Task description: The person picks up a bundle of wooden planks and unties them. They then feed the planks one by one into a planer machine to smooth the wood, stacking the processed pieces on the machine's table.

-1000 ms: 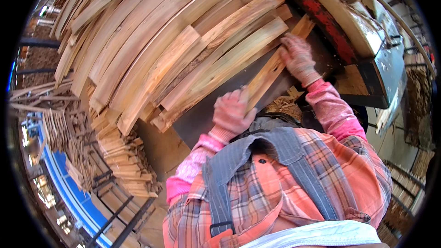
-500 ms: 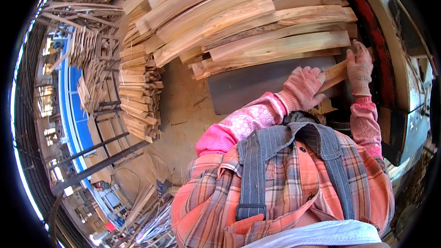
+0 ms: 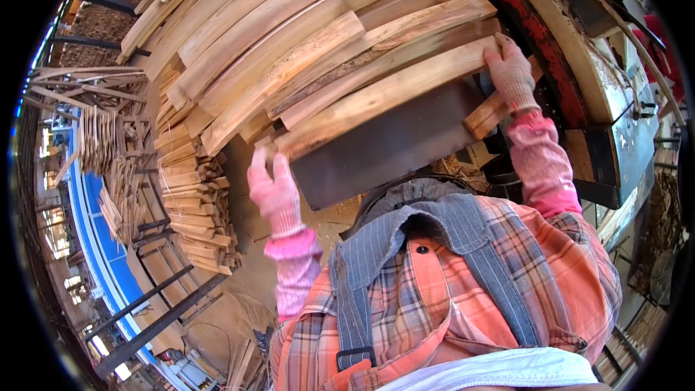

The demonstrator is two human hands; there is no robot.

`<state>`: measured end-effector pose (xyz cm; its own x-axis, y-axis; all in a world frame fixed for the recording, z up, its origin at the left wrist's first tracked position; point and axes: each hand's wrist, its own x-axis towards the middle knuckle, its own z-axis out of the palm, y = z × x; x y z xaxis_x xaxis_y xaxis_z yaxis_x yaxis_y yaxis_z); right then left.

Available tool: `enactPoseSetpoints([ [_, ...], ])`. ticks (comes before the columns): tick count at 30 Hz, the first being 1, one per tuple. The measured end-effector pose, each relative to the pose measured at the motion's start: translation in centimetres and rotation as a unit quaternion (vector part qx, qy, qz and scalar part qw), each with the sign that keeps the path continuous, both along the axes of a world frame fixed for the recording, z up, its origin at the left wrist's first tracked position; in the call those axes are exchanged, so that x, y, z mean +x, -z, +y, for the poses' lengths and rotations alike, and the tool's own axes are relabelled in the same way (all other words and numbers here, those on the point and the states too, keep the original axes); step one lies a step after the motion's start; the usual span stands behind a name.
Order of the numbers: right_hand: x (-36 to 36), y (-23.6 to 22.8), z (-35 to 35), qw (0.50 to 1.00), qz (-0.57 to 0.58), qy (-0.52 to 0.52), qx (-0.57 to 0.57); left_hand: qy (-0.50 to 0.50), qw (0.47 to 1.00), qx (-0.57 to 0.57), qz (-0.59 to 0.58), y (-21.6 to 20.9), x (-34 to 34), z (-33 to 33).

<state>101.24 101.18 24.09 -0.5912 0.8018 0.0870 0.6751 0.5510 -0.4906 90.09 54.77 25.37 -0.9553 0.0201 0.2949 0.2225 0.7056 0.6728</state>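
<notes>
A long wooden board [image 3: 391, 95] lies at the near edge of a stack of similar planks [image 3: 289, 43], just above a dark metal plate [image 3: 384, 148]. My left hand [image 3: 274, 190], in a pink knitted glove, grips the board's left end with thumb and fingers on either side of it. At the other end my right hand [image 3: 511, 76], gloved alike, has its fingers closed round the board's tip. A shorter wooden piece [image 3: 492, 114] rests across the right edge of the plate, below my right wrist.
Along the right runs a machine with a red-edged frame [image 3: 539, 36] and a metal box end [image 3: 630, 156]. Wood shavings [image 3: 463, 166] lie by the plate. Bundled sticks [image 3: 192, 203] are piled on the left, with dark metal rails [image 3: 163, 318] and a blue surface [image 3: 108, 246] beyond.
My left hand has moved left from the short wooden piece to the board's left end. My right hand has let go of that piece and taken the board's right end. The view has shifted.
</notes>
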Motion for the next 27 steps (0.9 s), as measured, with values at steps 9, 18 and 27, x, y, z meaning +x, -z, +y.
enactPoseSetpoints([
  [9,5.7,1.9,-2.9,0.964,-0.209,-0.027,0.162,0.089,0.988,-0.112,-0.052,2.8,7.8,-3.7],
  [18,3.4,1.3,-8.6,0.972,-0.109,-0.13,0.16,0.147,0.961,-0.01,-0.233,0.7,9.2,0.0],
  [27,6.4,7.2,1.9,0.963,-0.044,-0.127,0.235,0.328,0.927,0.03,-0.178,2.5,10.4,11.0],
])
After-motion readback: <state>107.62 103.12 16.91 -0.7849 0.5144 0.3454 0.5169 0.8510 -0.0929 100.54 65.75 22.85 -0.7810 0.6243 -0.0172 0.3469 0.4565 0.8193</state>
